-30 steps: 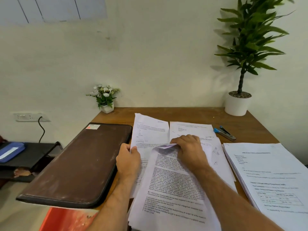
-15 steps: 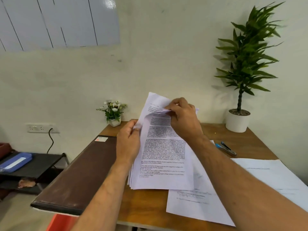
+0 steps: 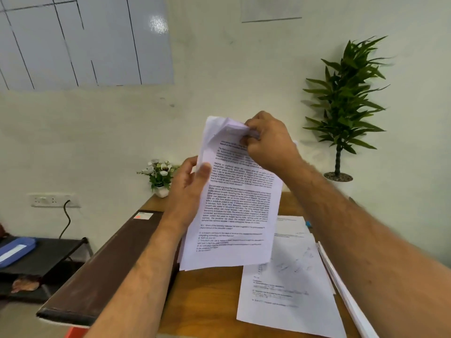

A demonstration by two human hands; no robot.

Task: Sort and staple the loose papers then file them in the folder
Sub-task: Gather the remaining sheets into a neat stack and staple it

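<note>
A sheaf of printed papers (image 3: 234, 215) is held upright above the wooden table (image 3: 207, 296). My left hand (image 3: 189, 184) grips its left edge, thumb on the front page. My right hand (image 3: 271, 140) pinches the crumpled top corner of the front sheets. A dark brown folder (image 3: 105, 272) lies shut on the table's left side. Loose sheets (image 3: 288, 276) lie flat on the table below my right forearm, and a thicker pile's edge (image 3: 346, 296) shows at the right. Only a blue tip of the stapler (image 3: 308, 224) peeks out past my right arm.
A tall potted plant (image 3: 341, 113) stands at the back right corner. A small flower pot (image 3: 159, 176) sits at the back left. A low black shelf (image 3: 46, 250) with a blue case (image 3: 14, 250) is left of the table, under a wall socket (image 3: 52, 200).
Both hands lifted the sheaf off the table and raised it upright toward the head. The view tilted upward.
</note>
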